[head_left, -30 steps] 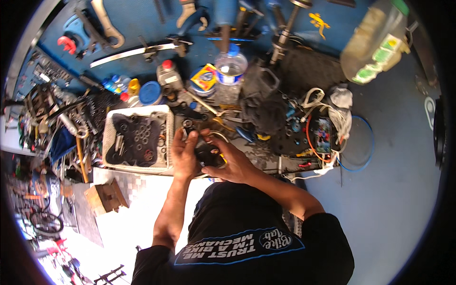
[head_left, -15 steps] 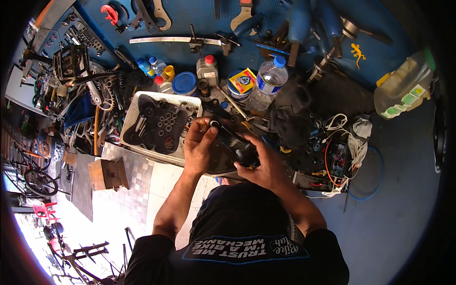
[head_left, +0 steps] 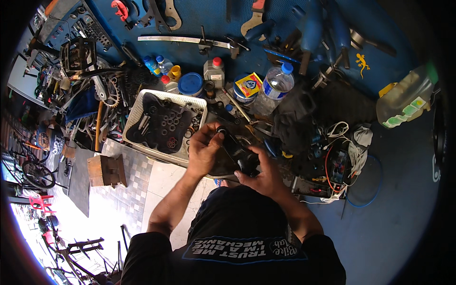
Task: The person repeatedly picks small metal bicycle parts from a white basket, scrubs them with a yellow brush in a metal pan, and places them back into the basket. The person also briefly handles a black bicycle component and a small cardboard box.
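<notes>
Between my hands is a long black bicycle part (head_left: 233, 148) with a round, ring-like end; its exact kind cannot be made out. My left hand (head_left: 203, 151) pinches the ring-like end between thumb and fingers. Around the lower right end, my right hand (head_left: 264, 170) is closed, with the thumb toward me and the fingers on the far side. Just left of my left hand stands a white plastic basket (head_left: 131, 124) with a black cloth or mat (head_left: 154, 135) in it. Several small metal rings (head_left: 171, 121) and pins (head_left: 144, 122) lie on that mat.
Behind the basket stand a blue-lidded tub (head_left: 191, 84), a grey red-capped bottle (head_left: 214, 72) and a clear water bottle (head_left: 275, 85). Cables (head_left: 339, 128) tangle at the right. Tools hang on the blue pegboard (head_left: 204, 19). A wooden box (head_left: 105, 171) sits at lower left.
The view has shifted slightly, so the bench appears farther right and lower. Both hands keep hold of the black part, which has turned or tilted slightly.
</notes>
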